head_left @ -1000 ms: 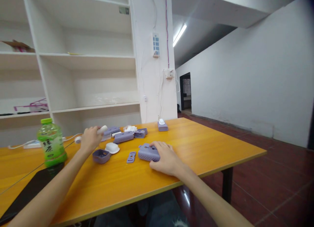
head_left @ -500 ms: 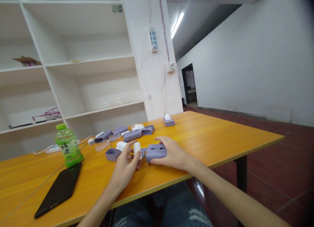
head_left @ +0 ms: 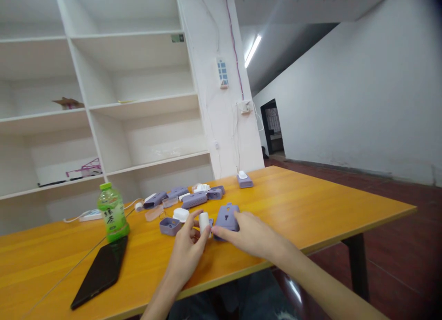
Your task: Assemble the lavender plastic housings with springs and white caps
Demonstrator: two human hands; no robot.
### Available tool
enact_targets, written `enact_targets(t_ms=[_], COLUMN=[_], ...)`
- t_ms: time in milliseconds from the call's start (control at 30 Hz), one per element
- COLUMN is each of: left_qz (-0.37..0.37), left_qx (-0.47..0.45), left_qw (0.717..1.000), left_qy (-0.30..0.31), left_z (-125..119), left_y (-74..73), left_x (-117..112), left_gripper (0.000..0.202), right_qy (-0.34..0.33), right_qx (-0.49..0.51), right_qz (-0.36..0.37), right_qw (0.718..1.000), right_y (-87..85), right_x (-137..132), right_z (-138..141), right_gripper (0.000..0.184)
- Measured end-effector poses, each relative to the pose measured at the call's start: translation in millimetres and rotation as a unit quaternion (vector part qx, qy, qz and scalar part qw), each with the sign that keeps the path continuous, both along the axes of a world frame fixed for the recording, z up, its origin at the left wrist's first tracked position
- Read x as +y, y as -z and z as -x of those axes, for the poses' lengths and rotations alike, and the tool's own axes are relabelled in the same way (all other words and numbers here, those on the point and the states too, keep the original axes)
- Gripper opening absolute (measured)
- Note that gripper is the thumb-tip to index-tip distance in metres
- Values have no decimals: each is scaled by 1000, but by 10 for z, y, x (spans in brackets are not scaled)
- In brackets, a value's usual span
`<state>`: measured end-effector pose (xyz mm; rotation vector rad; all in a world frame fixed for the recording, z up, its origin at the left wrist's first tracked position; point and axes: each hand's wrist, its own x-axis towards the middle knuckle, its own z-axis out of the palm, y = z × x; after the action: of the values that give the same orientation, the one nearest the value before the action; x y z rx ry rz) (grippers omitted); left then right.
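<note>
White cylinder (head_left: 204, 220) pinched in left hand (head_left: 189, 242), right hand (head_left: 254, 233) clamped on purple holder (head_left: 226, 219), near table (head_left: 321, 200) front edge; slack pinch could drop cylinder.

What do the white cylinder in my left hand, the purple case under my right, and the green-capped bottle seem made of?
White cylinder: probably smooth hard plastic, judging by its even white surface; painted metal remains possible.
Purple case: matte plastic or silicone, with dull, uniform color and molded-looking cutouts; I can't tell which.
Green-capped bottle: likely plastic, as its side looks translucent.
</note>
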<state>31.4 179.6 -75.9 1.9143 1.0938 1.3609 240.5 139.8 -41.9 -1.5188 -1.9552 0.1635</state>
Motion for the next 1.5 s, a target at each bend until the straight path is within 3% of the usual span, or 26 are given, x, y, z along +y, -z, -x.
enact_targets(t_ms=[133,267,333,433,533,667,833,1000,1367,1500], left_qz=[25,27,28,37,64,103,130,178,242,254], left_qx=[-26,-30,-41,-82,-109,-126,-144,-182,-233,-235], left_qw=[999,999,999,996,992,987,981,967,941,937], left_qy=[0,-6,-5,-1,9,13,31,31,32,46], left_z=[-5,-2,1,6,15,44,60,80,103,81], left_y=[-7,-3,1,8,27,52,34,25,-59,-104], left_x=[-29,-35,-27,-8,31,95,110,77,23,-31], left_gripper=[54,51,48,46,49,53,57,57,16,14], right_qy=[-90,-195,-213,-195,-176,-171,-169,-162,-136,-134], right_qx=[-24,-101,-117,-108,-107,-110,-92,-81,-59,-52], right_qz=[-86,-108,-102,-124,-154,-175,-120,-101,-108,-113], right_qw=[992,970,965,967,966,963,974,978,983,983], right_y=[-86,10,73,95,55,60,167,212,248,246], right_x=[39,215,280,295,266,257,286,325,339,330], right_z=[-35,-160,-196,-181,-122,-78,-93,-73,-38,-39], right_gripper=[25,71,70,46,40,46,84,86,84,83])
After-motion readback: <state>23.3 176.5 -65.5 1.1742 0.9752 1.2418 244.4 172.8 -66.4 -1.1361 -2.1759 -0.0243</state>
